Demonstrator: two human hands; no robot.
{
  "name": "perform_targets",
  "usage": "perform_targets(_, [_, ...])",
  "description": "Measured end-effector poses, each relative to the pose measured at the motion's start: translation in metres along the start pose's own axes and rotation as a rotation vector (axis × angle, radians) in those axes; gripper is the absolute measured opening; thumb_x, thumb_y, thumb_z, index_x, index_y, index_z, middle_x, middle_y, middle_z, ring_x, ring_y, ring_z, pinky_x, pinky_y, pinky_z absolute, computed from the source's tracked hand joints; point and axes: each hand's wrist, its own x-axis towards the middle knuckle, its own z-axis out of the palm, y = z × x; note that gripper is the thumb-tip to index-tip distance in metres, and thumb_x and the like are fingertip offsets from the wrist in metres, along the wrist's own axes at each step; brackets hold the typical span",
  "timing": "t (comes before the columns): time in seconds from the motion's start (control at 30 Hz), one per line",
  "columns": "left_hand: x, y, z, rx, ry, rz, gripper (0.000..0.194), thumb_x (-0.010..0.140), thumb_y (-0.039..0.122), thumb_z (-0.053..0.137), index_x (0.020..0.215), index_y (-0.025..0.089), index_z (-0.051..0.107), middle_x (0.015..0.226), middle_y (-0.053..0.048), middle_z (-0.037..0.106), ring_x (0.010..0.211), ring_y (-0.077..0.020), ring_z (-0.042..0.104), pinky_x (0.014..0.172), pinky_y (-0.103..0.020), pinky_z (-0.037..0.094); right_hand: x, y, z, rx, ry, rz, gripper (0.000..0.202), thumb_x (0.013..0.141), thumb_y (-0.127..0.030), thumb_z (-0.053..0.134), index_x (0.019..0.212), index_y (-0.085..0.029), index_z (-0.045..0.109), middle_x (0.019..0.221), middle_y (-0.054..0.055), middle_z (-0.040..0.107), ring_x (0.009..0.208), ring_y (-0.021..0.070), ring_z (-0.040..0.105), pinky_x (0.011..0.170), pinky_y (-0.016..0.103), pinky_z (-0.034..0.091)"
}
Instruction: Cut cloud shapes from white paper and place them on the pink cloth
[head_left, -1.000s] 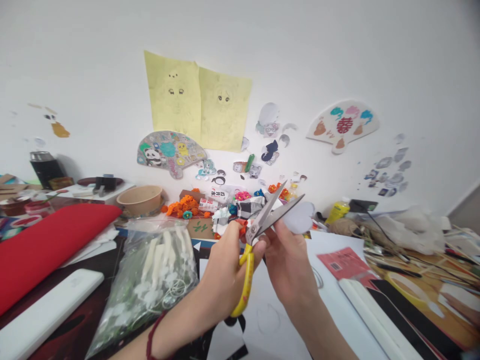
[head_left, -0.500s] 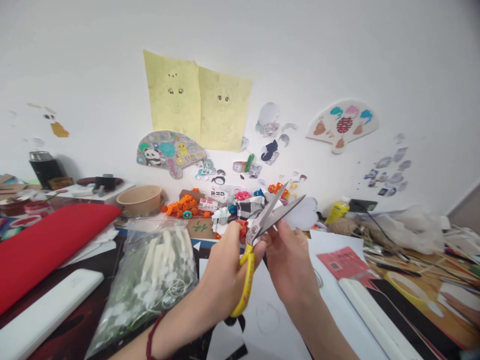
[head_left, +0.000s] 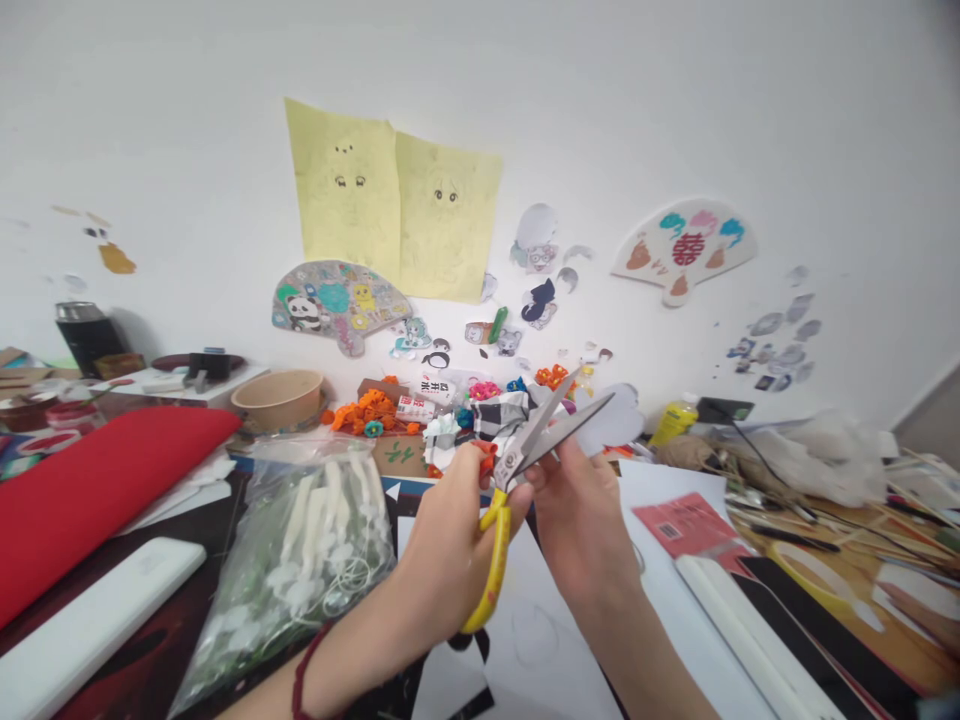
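White paper cutout (head_left: 609,424), held above the table (head_left: 697,600) in the right hand (head_left: 581,520), has edged rightward over the past second as the blades narrow on it, suggesting the cut is advancing. One pair of yellow-handled scissors (head_left: 517,470) sits clasped in the left hand (head_left: 450,545). Two yellow sketches (head_left: 394,205) and two paper fans (head_left: 686,250) hang behind.

1. The scissors (head_left: 525,455) in the left hand (head_left: 450,545) have bright, smooth metal blades and glossy yellow plastic handles.
2. Against the blades, the right hand (head_left: 581,530) holds a matt white paper cutout (head_left: 611,425).
3. Left of the grip lies a crinkled, shiny clear plastic bag (head_left: 300,560).
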Motion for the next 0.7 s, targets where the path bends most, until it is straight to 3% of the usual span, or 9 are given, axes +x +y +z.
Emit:
perform_targets(0.17, [-0.0008,-0.0001,-0.0002,0.009,-0.003,-0.013,0.033,0.096,0.054,0.043,0.089,0.022,0.04,0.084,-0.001,0.052,0.072,-0.0185,0.047,0.065,-0.032,0.033,-0.001,-0.0009,-0.0004,0.002,-0.001,-0.014,0.016,0.076,-0.034,0.08,0.072,-0.022,0.071,0.063,-0.005,0.056,0.056,0.0078,0.049,0.055,0.02,0.047])
perform_targets(0.43, [-0.0008,0.0009,0.0004,0.002,-0.014,-0.019,0.033,0.096,0.054,0.043,0.089,0.023,0.038,0.083,-0.001,0.052,0.072,-0.018,0.047,0.064,-0.032,0.034,-0.0005,-0.0017,0.0007,-0.03,0.0,-0.014,0.019,0.075,-0.038,0.079,0.075,-0.022,0.07,0.059,-0.004,0.054,0.06,0.0113,0.052,0.056,0.024,0.047])
perform_targets(0.7, [-0.0019,-0.0011,0.0022,0.045,-0.007,-0.028,0.033,0.096,0.054,0.043,0.087,0.023,0.037,0.082,-0.001,0.051,0.071,-0.018,0.046,0.063,-0.032,0.033,0.0011,-0.0004,-0.0019,0.018,0.015,-0.032,0.019,0.073,-0.035,0.082,0.073,-0.021,0.07,0.062,-0.005,0.056,0.056,0.0086,0.05,0.054,0.021,0.048])
